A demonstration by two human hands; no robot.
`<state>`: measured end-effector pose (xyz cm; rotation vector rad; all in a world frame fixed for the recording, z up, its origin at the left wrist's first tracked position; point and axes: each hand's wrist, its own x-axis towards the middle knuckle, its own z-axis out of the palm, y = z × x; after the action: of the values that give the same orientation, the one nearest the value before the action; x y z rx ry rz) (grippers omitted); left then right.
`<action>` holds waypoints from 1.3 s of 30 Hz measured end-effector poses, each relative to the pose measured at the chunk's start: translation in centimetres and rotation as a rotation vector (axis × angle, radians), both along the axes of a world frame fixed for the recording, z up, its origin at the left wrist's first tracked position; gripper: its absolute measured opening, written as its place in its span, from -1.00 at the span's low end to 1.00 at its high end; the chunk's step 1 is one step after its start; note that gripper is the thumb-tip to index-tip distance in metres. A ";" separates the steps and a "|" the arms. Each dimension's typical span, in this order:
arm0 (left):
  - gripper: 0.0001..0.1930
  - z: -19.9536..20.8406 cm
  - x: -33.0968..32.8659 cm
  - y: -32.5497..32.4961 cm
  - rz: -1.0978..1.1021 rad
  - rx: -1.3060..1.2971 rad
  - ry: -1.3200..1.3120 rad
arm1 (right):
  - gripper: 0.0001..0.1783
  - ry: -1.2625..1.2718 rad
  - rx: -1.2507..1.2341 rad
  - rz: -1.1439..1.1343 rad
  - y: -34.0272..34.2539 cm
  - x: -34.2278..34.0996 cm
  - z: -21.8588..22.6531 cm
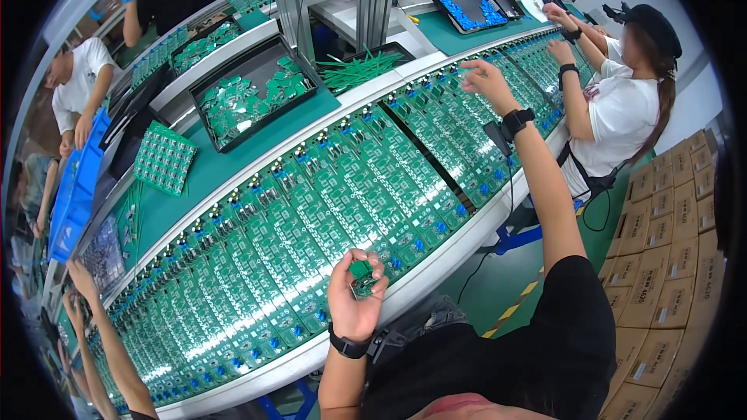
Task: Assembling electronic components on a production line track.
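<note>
My left hand [356, 307] is near the front edge of the line, palm up, its fingers curled round a few small green circuit boards [362, 271]. My right hand [489, 84] reaches out to the far side of the line, thumb and fingers drawn together. Whatever lies between those fingertips is too small to make out. Beneath both hands run long green circuit board panels [334, 187] side by side, with upright components along their far edge and blue parts along the near edge. A dark gap [428, 157] separates two groups of panels.
Beyond the line are a black tray [253, 140] of small green boards, a pile of green strips [362, 70], a tray of blue parts [475, 12] and metal posts [292, 0]. Co-workers' arms reach in at left and right. Cardboard boxes [661, 264] are stacked at right.
</note>
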<state>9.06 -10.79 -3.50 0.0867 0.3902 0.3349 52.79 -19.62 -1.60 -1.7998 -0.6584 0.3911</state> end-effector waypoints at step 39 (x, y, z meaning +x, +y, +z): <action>-0.86 0.5 0.1 -0.2 0.051 0.040 0.062 | -0.78 -0.020 -0.034 -0.070 -1.3 0.8 1.0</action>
<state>9.12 -10.96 -3.03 0.1265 0.4476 0.3914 53.62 -20.95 -0.64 -1.8559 -0.6044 0.3397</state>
